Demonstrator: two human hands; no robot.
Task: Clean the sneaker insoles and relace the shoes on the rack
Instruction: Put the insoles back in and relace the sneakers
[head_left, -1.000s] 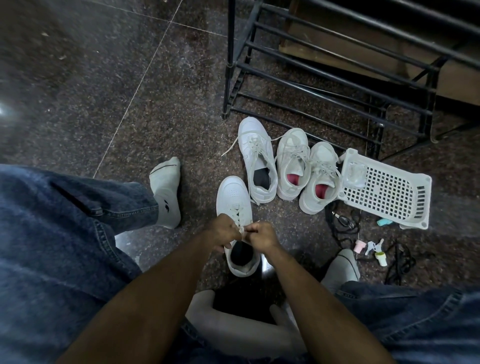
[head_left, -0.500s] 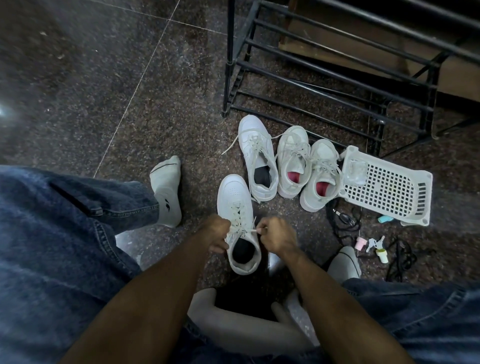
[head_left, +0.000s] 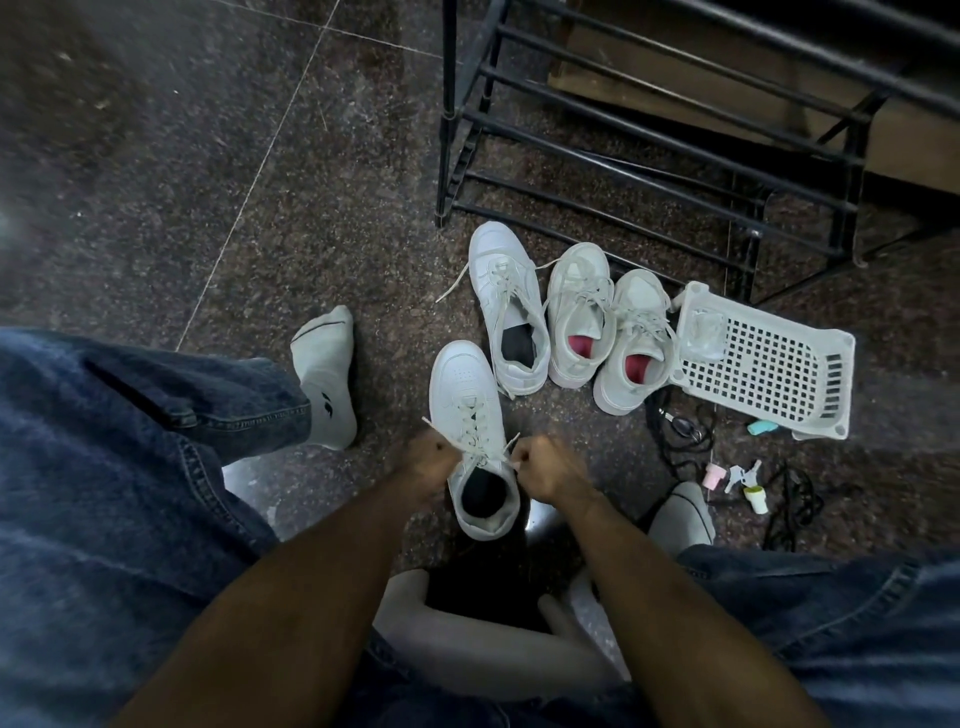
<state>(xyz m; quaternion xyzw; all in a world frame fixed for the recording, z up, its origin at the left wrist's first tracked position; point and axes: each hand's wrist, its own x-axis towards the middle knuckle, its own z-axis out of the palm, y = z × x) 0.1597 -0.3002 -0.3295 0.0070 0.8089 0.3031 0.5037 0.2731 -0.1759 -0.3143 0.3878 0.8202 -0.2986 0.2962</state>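
Left hand fingers curled tight, pinching one lace end; right hand fingers curled tight, pinching the other lace end. Both ends are drawn out sideways across the collar of a white sneaker that sits on the floor between the hands, toe pointing away. Just beyond the fingers stand three more white sneakers side by side. Further right lies a white basket on its side. Black shoe rack stands beyond them.
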